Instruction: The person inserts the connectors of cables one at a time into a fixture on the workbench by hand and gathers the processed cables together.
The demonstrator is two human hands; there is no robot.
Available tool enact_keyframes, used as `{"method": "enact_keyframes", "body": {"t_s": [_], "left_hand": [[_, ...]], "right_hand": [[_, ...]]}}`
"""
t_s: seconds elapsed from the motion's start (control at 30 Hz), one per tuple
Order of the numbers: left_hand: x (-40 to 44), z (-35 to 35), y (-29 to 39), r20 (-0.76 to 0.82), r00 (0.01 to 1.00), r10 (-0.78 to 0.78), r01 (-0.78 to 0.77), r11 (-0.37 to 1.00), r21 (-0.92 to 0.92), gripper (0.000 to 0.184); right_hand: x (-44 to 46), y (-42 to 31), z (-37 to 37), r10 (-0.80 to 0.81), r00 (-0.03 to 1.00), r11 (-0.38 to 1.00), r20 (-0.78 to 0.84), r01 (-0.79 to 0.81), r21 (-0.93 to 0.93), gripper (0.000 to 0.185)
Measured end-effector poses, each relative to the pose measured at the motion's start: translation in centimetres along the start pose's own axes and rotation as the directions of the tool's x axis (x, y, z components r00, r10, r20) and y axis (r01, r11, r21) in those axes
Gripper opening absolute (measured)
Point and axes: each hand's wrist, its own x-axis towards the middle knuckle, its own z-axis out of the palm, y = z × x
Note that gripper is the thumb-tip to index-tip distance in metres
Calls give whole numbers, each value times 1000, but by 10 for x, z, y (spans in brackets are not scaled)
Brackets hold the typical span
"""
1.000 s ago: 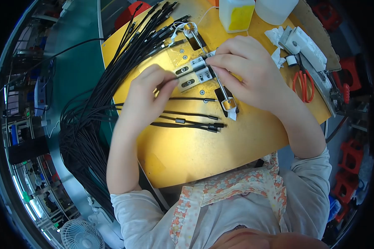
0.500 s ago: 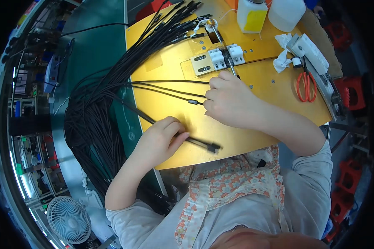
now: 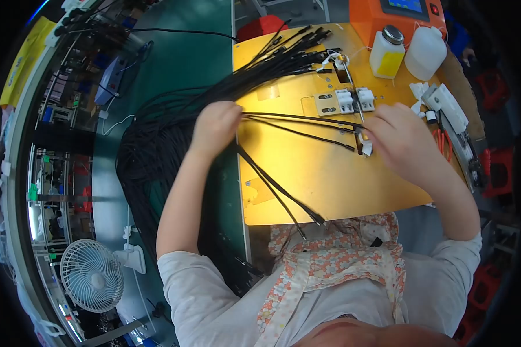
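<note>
My left hand [image 3: 217, 128] is closed around several thin black cables [image 3: 301, 118] at the left edge of the yellow work plate [image 3: 283, 196]. From it, cables stretch rightward across the plate. My right hand [image 3: 399, 139] pinches the end of one at its fingertips, just below a small fixture with white blocks [image 3: 345, 101]. Another cable end lies loose on the plate, short of that hand. Below my left hand, more black cables [image 3: 281, 196] hang down over the plate's front edge, their connectors showing.
A large black cable bundle [image 3: 156, 144] drapes over the green table [image 3: 185, 52] and onto the plate. At the back right stand an orange machine [image 3: 371, 20], a bottle with a yellow label [image 3: 386, 55] and a white bottle [image 3: 426, 53]. Red-handled scissors [image 3: 443, 144] lie right; a fan [image 3: 92, 276] stands left.
My left hand has moved up and left from the lower cables to the upper ones. My right hand has shifted right relative to the fixture, and the camera view has turned.
</note>
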Motion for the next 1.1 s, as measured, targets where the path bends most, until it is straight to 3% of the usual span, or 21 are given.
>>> {"method": "enact_keyframes", "body": {"t_s": [0.1,0.17,0.33,0.4,0.47,0.53,0.57,0.6,0.7,0.83,1.1], "left_hand": [[-41,-21,-59,68,991,-111,98,979,179,16],[-68,-28,-81,105,953,-286,265,948,179,14],[-86,-21,-92,24,937,-350,344,930,130,14],[-89,-19,-95,4,925,-379,375,919,123,13],[-94,-19,-96,-22,923,-385,385,913,136,13],[-99,-14,-104,-39,927,-372,374,917,141,14],[-98,-17,-102,-31,914,-404,404,906,123,14],[-100,-17,-103,-52,908,-415,418,903,101,14],[-105,-14,-108,-67,913,-402,408,905,123,17],[-107,-13,-113,-34,905,-423,424,894,145,17],[-92,-24,-112,154,841,-519,493,852,178,24]], "right_hand": [[-19,1,-17,-30,999,997,-28,28,-74,16],[-31,6,-23,-55,996,987,-66,45,-156,21],[-82,21,-90,-89,996,864,-19,68,-498,33],[-131,39,-138,-107,994,720,32,99,-686,35],[-236,84,-211,42,996,551,78,42,-833,36],[-272,76,-282,116,993,304,7,-29,-952,27],[-260,50,-308,57,997,138,-59,-66,-988,27],[-257,27,-320,77,993,108,-93,-101,-989,26],[-291,-20,-329,249,943,167,-222,-267,-949,25],[-358,-55,-299,510,792,227,-337,-502,-835,23],[-419,-105,-246,702,601,290,-381,-731,-618,20]]}}
